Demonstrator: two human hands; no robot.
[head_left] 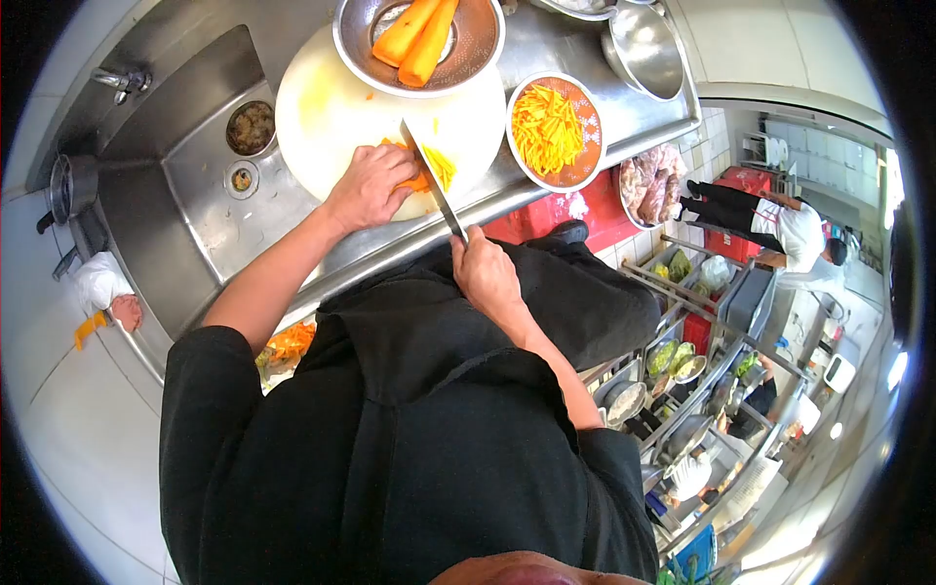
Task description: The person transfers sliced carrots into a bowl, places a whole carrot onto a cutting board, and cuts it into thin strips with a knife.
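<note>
My left hand (375, 185) is closed on a piece of carrot (417, 182), pressing it against the round white cutting board (307, 127). My right hand (486, 273) grips a kitchen knife (434, 185) by its handle, the blade lying over the board right beside the left fingertips. Cut carrot strips (442, 168) lie on the far side of the blade. At the back of the board, a perforated metal bowl (478, 58) holds peeled carrots (427, 44). To the right, carrot shreds (548, 127) fill much of an orange patterned bowl (591, 132).
A steel sink (205, 195) with a tap (122, 83) is on the left. Metal bowls (643, 49) stand at the back right. Below the counter's right end is a tub of raw meat (651, 185). Shelves of vegetables and a person (770, 219) are farther right.
</note>
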